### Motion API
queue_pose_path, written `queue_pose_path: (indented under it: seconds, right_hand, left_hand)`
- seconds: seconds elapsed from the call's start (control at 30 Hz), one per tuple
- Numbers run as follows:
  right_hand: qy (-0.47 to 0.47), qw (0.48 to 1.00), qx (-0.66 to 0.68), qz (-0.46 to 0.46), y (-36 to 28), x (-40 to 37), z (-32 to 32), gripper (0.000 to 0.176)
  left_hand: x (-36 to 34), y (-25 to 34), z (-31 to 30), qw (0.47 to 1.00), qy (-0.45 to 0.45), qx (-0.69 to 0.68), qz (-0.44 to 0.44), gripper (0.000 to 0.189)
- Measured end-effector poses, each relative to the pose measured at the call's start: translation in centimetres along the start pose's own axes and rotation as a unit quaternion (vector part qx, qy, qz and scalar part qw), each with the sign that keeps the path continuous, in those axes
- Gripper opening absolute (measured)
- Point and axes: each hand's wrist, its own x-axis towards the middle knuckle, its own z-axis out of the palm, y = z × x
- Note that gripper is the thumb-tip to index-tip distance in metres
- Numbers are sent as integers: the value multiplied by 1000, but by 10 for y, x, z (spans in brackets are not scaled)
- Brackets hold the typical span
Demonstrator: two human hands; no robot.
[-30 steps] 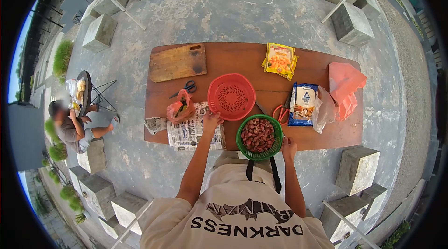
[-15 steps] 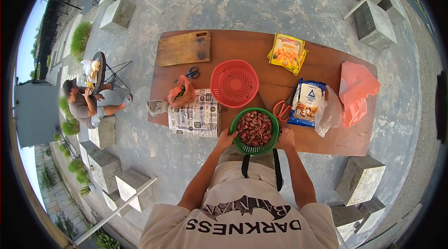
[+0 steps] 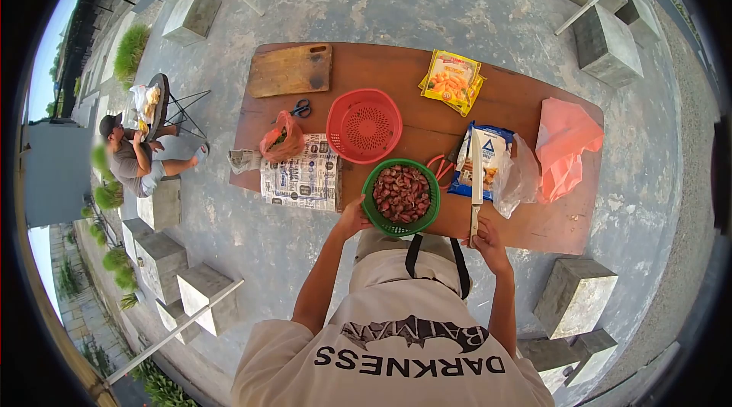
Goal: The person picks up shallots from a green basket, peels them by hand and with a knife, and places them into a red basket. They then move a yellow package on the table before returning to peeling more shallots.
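Note:
My left hand [image 3: 354,218] grips the left rim of a green basket [image 3: 369,213] at the table's near edge. Small reddish shallots [image 3: 401,193] fill much of the basket. In my right hand [image 3: 488,243] is the handle of a long knife [image 3: 477,178], its blade pointing away from me over a blue and white packet [image 3: 499,149]. An empty red basket [image 3: 364,126] sits just beyond the green one. Red-handled scissors [image 3: 439,168] lie between the green basket and the packet.
The brown table [image 3: 412,72] also bears a wooden board [image 3: 290,70], blue scissors [image 3: 302,108], a red bag [image 3: 281,138], a patterned cloth [image 3: 301,178], yellow packets [image 3: 451,79], a clear bag [image 3: 518,178] and pink plastic [image 3: 568,148]. Another person [image 3: 133,155] sits at the left.
My right hand has left the green basket's rim and now holds the knife raised over the blue and white packet. My left hand stays on the basket. The whole view has shifted slightly.

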Motion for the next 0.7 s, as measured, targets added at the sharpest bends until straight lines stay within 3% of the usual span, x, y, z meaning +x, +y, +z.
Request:
queue_pose_path:
  seconds: [0.03,0.1,0.17,0.2,0.23,0.27,0.33,0.4,0.43,0.5,0.63,0.7]
  right_hand:
    - [19,999,32,-1,3,0,1,13]
    - [41,997,67,-1,31,17,-3,11]
    - [30,999,32,-12,84,48,-15,15]
    - [100,985,-142,-14,78,56,0,20]
    - [164,936,-312,-14,69,66,25,27]
    - [173,934,-310,-30,69,74,43,31]
    - [179,932,-310,-51,80,91,72,36]
    - [255,873,-371,-186,86,109,92,36]
    - [256,872,-372,-190,84,112,94,36]
    - [268,907,-316,-70,82,114,94,28]
    - [309,883,-350,-44,48,88,87,23]
    - [332,902,-268,-59,32,78,72,21]
  left_hand:
    - [-1,12,2,997,-30,-61,-47,63]
    - [8,37,15,984,124,73,106,68]
    - [38,61,18,953,213,73,205,66]
    - [40,82,33,954,217,-1,209,58]
    - [39,97,46,949,223,-77,210,49]
    - [55,102,40,949,224,-78,207,49]
    - [88,102,15,946,153,-91,272,29]
    - [83,109,9,947,158,-86,266,26]
    - [80,112,5,949,164,-78,257,23]
    - [70,108,-8,944,172,-78,270,24]
    - [42,89,-15,927,231,-81,283,28]
    - [31,79,-20,921,238,-33,306,30]
